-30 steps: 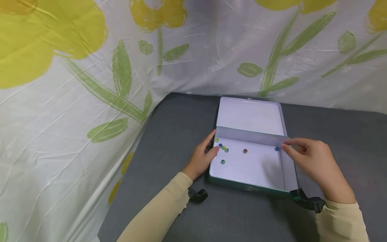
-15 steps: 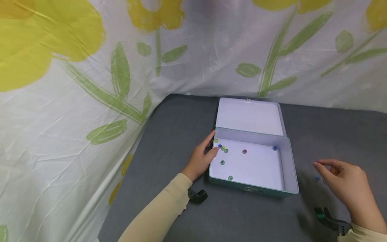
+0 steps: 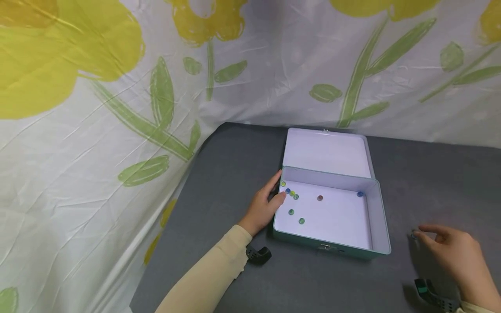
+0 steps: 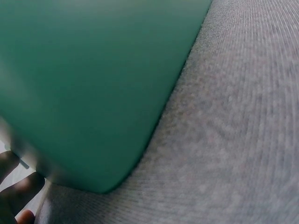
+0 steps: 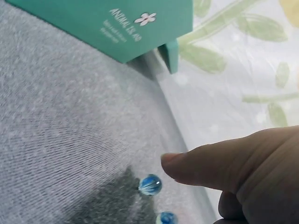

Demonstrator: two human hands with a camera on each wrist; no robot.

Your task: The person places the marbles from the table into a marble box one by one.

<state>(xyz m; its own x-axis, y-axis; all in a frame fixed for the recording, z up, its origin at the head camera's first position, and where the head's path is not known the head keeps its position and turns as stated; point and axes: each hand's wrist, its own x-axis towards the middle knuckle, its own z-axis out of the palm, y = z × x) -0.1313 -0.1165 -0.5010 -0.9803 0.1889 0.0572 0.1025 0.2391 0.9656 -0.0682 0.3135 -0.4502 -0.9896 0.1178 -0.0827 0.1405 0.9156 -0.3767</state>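
A green tin box [image 3: 328, 244] with a white inside lies with its lid [image 3: 328, 150] laid back behind it. My left hand [image 3: 261, 208] holds the box's left wall, thumb over the rim and fingers along the outside. Right of the box, my right hand [image 3: 454, 250] reaches low over the table, thumb and index finger apart at a blue marble [image 5: 150, 185]. A second blue marble [image 5: 167, 218] lies close by. Inside the box are several marbles, among them a green marble [image 3: 302, 221], a reddish-brown marble [image 3: 320, 198] and a blue marble [image 3: 360, 194] at the far right corner.
The dark grey cloth-covered table [image 3: 219, 174] extends around the box. A white curtain [image 3: 266, 78] with yellow flowers and green leaves hangs behind and on the left. Black camera mounts sit at both wrists.
My right hand has moved from the box's right wall out to the marbles on the table. A green marble has appeared near the box's front wall and rolled slightly back. The left hand stays put.
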